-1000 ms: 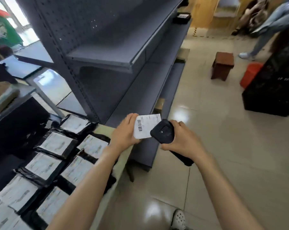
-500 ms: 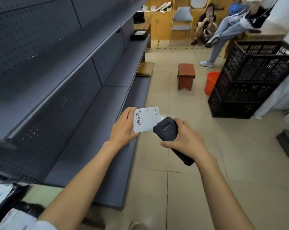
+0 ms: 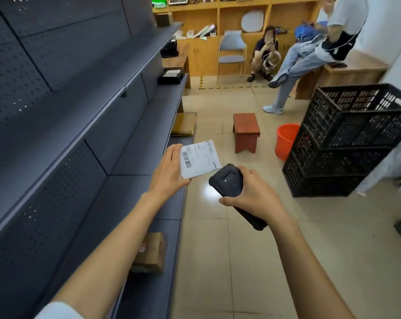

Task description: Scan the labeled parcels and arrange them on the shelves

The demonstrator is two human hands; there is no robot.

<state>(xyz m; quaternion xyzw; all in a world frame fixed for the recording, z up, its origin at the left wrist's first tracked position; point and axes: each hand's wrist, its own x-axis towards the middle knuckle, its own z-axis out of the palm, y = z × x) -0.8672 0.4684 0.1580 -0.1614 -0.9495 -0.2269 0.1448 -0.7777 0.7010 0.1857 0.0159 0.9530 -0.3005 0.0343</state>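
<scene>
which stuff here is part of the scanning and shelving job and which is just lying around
Job:
white barcode-labelled parcel, in left hand
black handheld scanner, in right hand
grey metal shelves
brown cardboard box on bottom shelf

Lying about:
brown wooden stool
orange plastic bucket
black plastic crates

You hold a flat parcel (image 3: 199, 158) with a white label facing up toward you, its barcode printed along the left edge and fine text across the rest. It tilts slightly, raised above the floor just right of the shelves (image 3: 116, 143). Those dark grey metal shelves run along the left from near to far, with perforated back panels. On the lowest shelf, near you, a brown cardboard parcel (image 3: 151, 253) sits with a small red-and-white label on top. Far along a middle shelf lies a black parcel (image 3: 170, 75) with a pale label.
</scene>
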